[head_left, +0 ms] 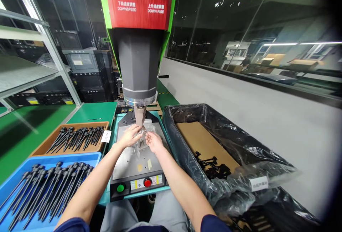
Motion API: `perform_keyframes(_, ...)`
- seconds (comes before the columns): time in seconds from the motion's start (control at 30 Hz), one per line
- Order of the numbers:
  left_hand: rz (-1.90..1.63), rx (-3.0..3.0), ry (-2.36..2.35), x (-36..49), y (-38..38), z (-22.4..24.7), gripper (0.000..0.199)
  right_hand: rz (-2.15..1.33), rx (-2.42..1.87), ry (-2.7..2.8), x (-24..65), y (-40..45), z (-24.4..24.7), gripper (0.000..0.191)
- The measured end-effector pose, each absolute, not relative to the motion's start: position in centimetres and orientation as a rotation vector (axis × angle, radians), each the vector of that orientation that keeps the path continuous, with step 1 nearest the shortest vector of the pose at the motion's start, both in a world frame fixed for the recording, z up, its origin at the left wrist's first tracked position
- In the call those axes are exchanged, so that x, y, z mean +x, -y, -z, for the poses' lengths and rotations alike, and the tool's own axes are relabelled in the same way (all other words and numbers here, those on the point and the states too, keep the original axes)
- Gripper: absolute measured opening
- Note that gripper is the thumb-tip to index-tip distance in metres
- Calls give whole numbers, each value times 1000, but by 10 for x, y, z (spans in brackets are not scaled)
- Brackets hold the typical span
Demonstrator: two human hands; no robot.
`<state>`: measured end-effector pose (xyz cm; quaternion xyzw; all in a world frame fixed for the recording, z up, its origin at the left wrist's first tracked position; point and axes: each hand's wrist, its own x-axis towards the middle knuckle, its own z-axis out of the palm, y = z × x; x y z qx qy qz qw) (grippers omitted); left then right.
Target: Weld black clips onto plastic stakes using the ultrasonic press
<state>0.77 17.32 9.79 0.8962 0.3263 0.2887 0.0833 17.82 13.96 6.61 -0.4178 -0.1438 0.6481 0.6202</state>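
Metal machine plate (123,168), clear fixture (141,143) between the hands (129,137) (154,142), press tip (139,115) above.

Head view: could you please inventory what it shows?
Press: one, red, green, grey, centre
Buttons: two, green, red, press front
Rear tray: one, orange, left
Front tray: one, blue, left
Rods: many, black, both trays
Bin: at least one, black-lined, right
Parts: several, black, bin
Cardboard: one, brown, bin
Labels: several, white, tray, bin
Plastic: count unclear, transparent, by hands
Crates: several, grey, black, behind
Shelving: one, grey, left
Window: one, dark, upper right
Wall: one, white, right
Left hand: one, bare, at press
Right hand: one, bare, at press
Sleeves: two, navy, bottom
Trousers: one, grey, bottom
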Motion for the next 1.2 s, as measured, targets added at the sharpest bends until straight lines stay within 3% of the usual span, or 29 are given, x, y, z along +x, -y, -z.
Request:
perform_keyframes(0.3,-664,2600,-1028,-10,-188,-85,80,-1344,-824,471,181,-139,-58,35)
perform_keyframes(0.43,-660,2508,-1036,-8,-185,-93,63,-1324,-882,519,173,-126,-47,45)
perform_keyframes(0.53,-643,2460,-1072,-6,-183,-96,63,-1292,-1026,814,160,-107,-31,52)
perform_keyframes(0.67,-663,2451,-1071,-5,-182,-97,62,-1155,-1243,1156,135,-81,-7,41)
perform_keyframes(0.93,-682,2494,-1029,-5,-183,-98,60,-1667,-1049,951,101,-64,3,41)
perform_keyframes(1.2,-699,2633,-949,-5,-187,-98,51,-2020,-1163,1314,123,-58,9,24)
